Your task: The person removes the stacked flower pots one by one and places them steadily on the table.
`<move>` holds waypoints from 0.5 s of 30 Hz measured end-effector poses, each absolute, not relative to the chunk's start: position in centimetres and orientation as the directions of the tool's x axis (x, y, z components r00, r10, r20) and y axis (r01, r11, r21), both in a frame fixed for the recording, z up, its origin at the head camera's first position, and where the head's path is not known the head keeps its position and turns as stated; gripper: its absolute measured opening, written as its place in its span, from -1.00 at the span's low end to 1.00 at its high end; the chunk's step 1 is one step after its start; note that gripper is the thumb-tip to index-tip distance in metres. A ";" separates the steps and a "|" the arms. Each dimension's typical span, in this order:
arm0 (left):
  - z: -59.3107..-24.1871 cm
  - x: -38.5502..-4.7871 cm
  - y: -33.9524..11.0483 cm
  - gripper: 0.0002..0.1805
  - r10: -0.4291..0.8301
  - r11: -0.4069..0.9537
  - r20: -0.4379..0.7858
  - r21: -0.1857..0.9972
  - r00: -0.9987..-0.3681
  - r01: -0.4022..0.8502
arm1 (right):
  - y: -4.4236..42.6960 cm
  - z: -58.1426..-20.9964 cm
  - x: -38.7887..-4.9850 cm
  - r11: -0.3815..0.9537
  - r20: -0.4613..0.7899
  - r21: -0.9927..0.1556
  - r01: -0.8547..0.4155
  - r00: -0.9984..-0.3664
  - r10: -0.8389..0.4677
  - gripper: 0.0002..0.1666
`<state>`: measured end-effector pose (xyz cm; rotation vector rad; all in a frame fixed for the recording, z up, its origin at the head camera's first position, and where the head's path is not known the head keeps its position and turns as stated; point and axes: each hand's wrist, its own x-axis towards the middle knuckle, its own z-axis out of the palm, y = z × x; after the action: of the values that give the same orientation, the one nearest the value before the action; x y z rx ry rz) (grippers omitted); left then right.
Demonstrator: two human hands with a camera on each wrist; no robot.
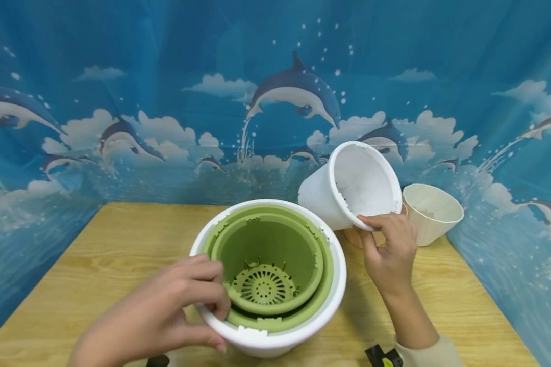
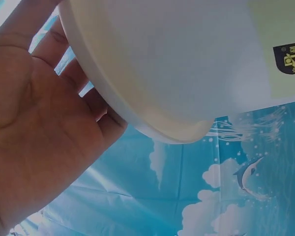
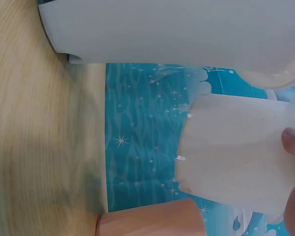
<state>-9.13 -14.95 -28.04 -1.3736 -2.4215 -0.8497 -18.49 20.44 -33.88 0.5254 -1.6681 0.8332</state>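
My right hand pinches the white pot, tilted just ahead, by its rim. My left hand grips the pot stack. The white pot looks light and stiff; its rim seems best to grab.

From the head, I look forward and down over the tabletop; my two wrist views, close in and turned sideways, share the large white pot and dolphin backdrop.

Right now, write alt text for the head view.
A person's left hand grips the rim of a white pot with green pots nested inside; the right hand holds a second white pot, tilted, above a table. Dolphins decorate the backdrop.
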 end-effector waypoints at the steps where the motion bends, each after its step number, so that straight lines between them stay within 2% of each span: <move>1: -28.0 -9.1 -15.0 -0.72 0.712 0.390 0.456 0.376 -0.534 0.841 | 20.6 -34.0 -18.6 0.653 0.961 -0.245 -0.717 -0.267 0.067 -0.93; 6: -28.0 -8.9 -15.3 -0.73 0.732 0.376 0.432 0.388 -0.526 0.841 | 21.0 -34.9 -19.0 0.673 0.949 -0.213 -0.708 -0.313 -0.029 -0.88; 15: -27.9 -8.9 -15.3 -0.72 0.743 0.373 0.425 0.380 -0.518 0.847 | 21.0 -36.2 -19.2 0.676 0.886 -0.257 -0.691 -0.448 -0.122 -0.79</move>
<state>-8.94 -15.27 -27.87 -1.4333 -2.4463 -0.8447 -19.22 20.97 -36.20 0.6312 -1.9519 0.7640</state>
